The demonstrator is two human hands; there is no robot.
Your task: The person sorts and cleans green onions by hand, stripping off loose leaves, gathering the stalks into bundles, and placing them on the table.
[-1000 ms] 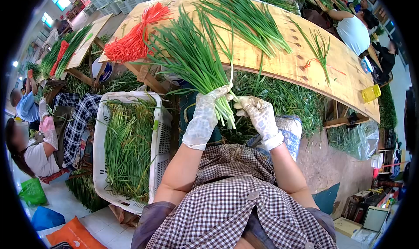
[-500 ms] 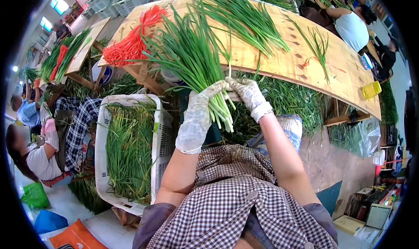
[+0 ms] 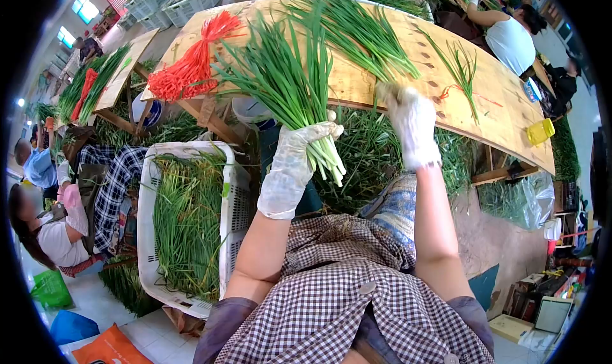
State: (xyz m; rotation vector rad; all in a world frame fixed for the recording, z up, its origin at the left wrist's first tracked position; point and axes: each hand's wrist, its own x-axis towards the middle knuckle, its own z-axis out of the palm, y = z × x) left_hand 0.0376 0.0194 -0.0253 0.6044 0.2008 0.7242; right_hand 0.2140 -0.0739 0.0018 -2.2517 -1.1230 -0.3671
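Wooden table [image 3: 347,83] is stretching ahead; white crate [image 3: 237,185] is standing at left. Green bunch [image 3: 287,87] is fanning up from my left hand [image 3: 294,157], clasped around its stalks. My right hand [image 3: 409,122] is blurring near the table's edge; I cannot make out its grip.

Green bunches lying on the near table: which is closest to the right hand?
The thick bunch: its pale stalk ends lie right by the right hand; the sparse bunch lies farther off, rightward.
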